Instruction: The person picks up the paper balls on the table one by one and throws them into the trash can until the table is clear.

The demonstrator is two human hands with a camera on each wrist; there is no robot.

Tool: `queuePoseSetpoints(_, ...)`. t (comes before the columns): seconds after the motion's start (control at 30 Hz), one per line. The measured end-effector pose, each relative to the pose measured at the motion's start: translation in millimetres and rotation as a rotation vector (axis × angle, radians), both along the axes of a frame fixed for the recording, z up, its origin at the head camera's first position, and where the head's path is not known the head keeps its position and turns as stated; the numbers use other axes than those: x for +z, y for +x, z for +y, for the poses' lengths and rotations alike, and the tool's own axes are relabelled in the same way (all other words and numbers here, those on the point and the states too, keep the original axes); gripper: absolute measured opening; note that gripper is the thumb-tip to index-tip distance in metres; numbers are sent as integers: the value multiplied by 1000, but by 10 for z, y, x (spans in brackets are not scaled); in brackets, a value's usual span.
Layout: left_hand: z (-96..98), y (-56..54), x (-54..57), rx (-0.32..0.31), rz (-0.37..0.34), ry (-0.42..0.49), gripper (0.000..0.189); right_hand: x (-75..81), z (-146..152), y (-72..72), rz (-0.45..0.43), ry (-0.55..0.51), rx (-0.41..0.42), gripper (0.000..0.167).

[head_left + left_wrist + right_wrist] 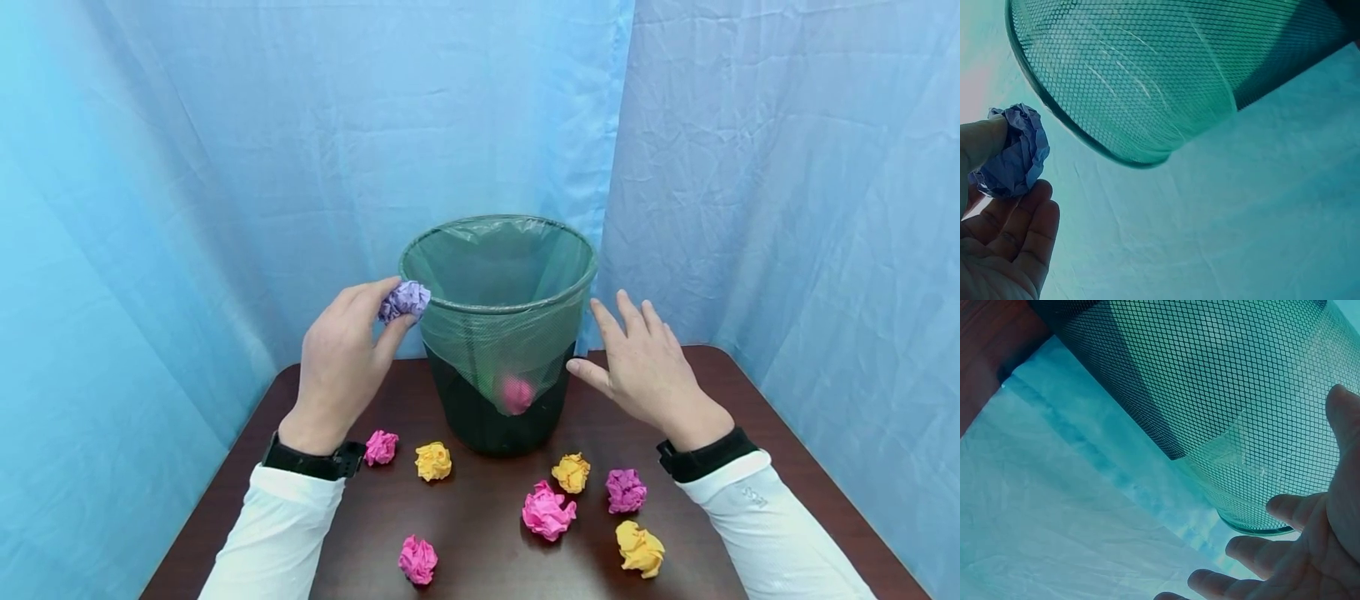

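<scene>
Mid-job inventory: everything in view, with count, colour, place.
Table: one, brown, under bin
Bin: one, black mesh, on table
Liner: one, green, in bin, over rim
Paper balls: three, pink, on table
Paper balls: three, yellow, on table
Paper ball: one, purple, on table
Paper ball: one, pink, in liner
Paper ball: one, lavender, in left grip
Curtains: count unclear, blue, behind
Sleeves: two, white, forearms
Wristbands: two, black, wrists
Grips: two, bare, flanking bin
</scene>
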State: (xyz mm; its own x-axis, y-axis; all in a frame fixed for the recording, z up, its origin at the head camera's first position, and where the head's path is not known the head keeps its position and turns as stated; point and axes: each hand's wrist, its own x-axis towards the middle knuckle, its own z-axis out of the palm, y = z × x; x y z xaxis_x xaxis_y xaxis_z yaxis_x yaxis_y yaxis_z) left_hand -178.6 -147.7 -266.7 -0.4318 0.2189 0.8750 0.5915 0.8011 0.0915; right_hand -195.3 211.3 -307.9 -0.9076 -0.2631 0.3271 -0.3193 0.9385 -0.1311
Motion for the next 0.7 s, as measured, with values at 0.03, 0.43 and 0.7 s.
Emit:
queuePoseSetpoints(0.03,18,-10,9,-6,5,3,48,4,1,0,1,-1,0,93)
queuePoseSetpoints(0.43,224,-115,154,-33,20,-3,46,40,6,-14,8,-2,-3,94)
queuePoseSetpoints(0.7,363,-189,195,-44,15,-14,46,44,14,-9,14,-12,7,93)
